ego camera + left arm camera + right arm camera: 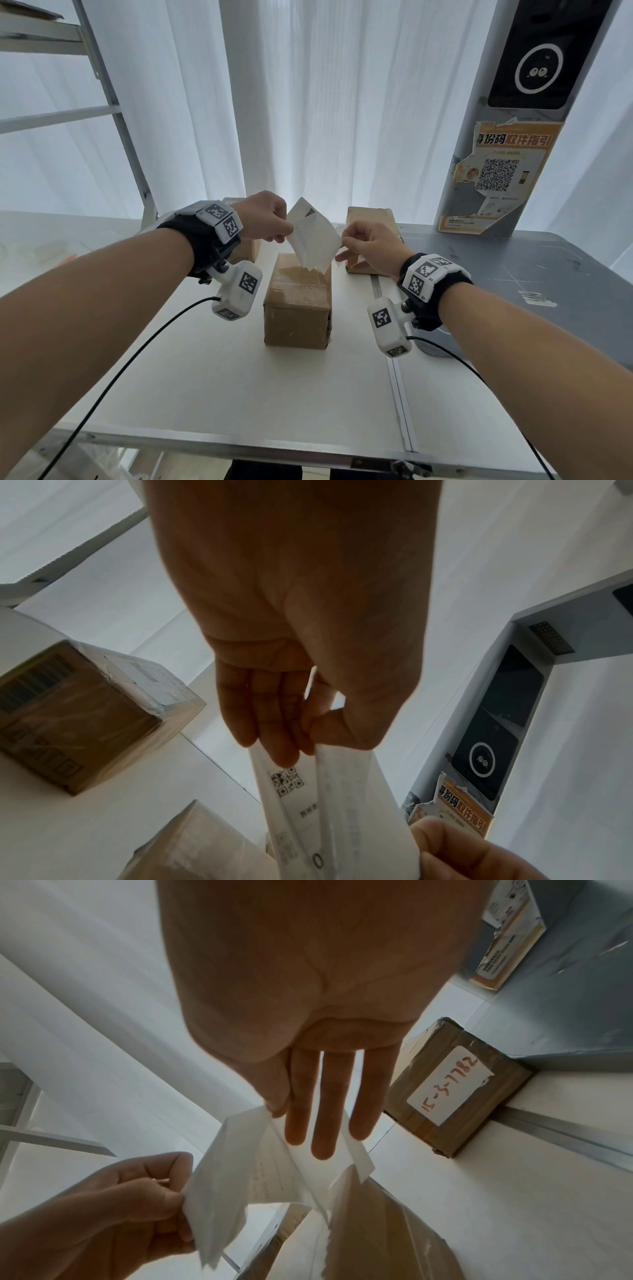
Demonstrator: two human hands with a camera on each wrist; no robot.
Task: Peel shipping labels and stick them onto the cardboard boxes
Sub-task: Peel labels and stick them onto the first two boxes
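Note:
A white shipping label (313, 240) hangs in the air over the middle cardboard box (298, 301). My left hand (287, 234) pinches its left edge and my right hand (342, 241) pinches its right corner. In the left wrist view the sheet is split into two layers, a printed layer with a QR code (286, 780) and a plain layer (352, 799), both leaving my left hand (304, 748). In the right wrist view my right hand (274, 1114) nips a paper corner (253, 1123) between thumb and forefinger, with the other fingers straight.
A second box (245, 251) sits behind my left wrist and bears a label (150, 674). A third box (371, 219) at the back right carries a white sticker with red writing (448, 1088). A grey kiosk post (496, 178) stands on the grey table part (513, 274).

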